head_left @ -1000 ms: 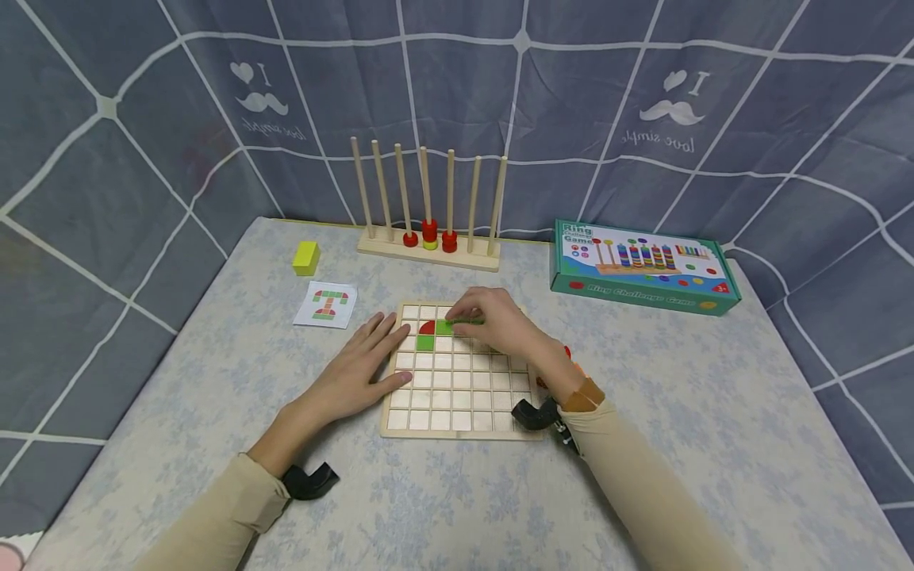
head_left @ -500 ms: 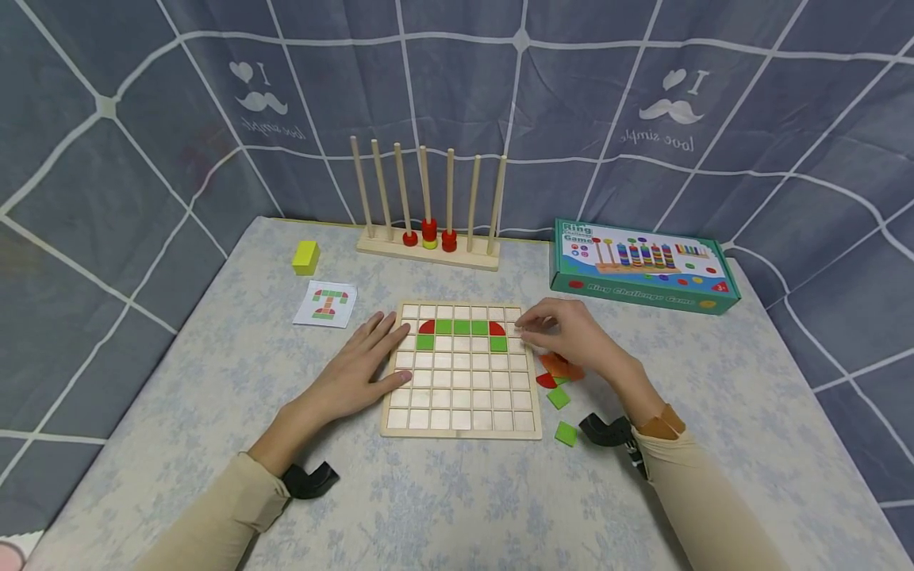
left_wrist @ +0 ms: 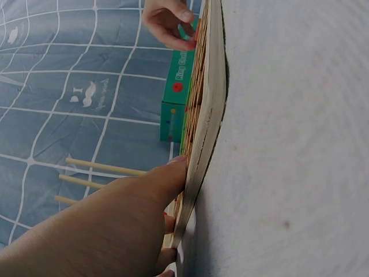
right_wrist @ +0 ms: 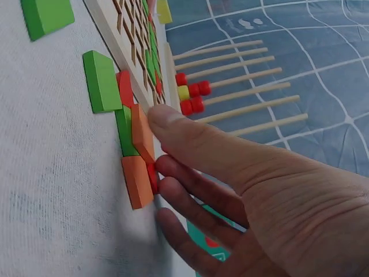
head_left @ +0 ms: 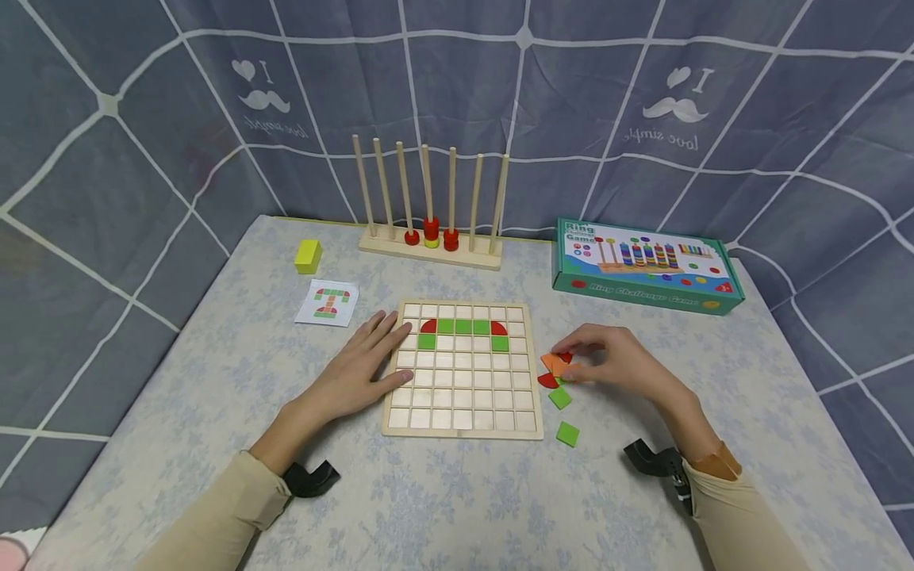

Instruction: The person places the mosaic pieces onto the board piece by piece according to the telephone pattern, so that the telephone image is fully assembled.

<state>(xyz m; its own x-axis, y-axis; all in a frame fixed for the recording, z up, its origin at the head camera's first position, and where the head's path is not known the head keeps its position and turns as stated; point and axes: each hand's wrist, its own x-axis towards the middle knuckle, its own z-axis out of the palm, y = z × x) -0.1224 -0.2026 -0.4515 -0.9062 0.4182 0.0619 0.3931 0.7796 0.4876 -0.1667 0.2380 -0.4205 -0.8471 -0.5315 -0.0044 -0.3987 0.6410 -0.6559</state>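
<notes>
My left hand (head_left: 367, 361) lies flat at the left edge of a wooden grid board (head_left: 457, 437); in the left wrist view its thumb (left_wrist: 173, 173) rests on the board's rim. Inlaid in the board are a row of green square tiles (head_left: 462, 327), a red quarter-round (head_left: 499, 327) at each end, and a green tile below each. Right of the board, my right hand (head_left: 617, 361) reaches over a small pile of tiles, thumb and fingers apart. In the right wrist view the thumb is at an orange tile (right_wrist: 141, 134), the fingers beside a red piece (right_wrist: 152, 178).
Two loose green tiles (head_left: 567, 434) lie nearer me. A pattern card (head_left: 327, 303) and yellow block (head_left: 308, 257) are at back left. Behind the board stands a peg rack (head_left: 474, 255) with red and yellow rings. A green game box (head_left: 646, 266) lies at back right.
My right hand has moved from over the board to the pile at its right. Green tiles and a red piece now fill the upper row. The left hand stays put.
</notes>
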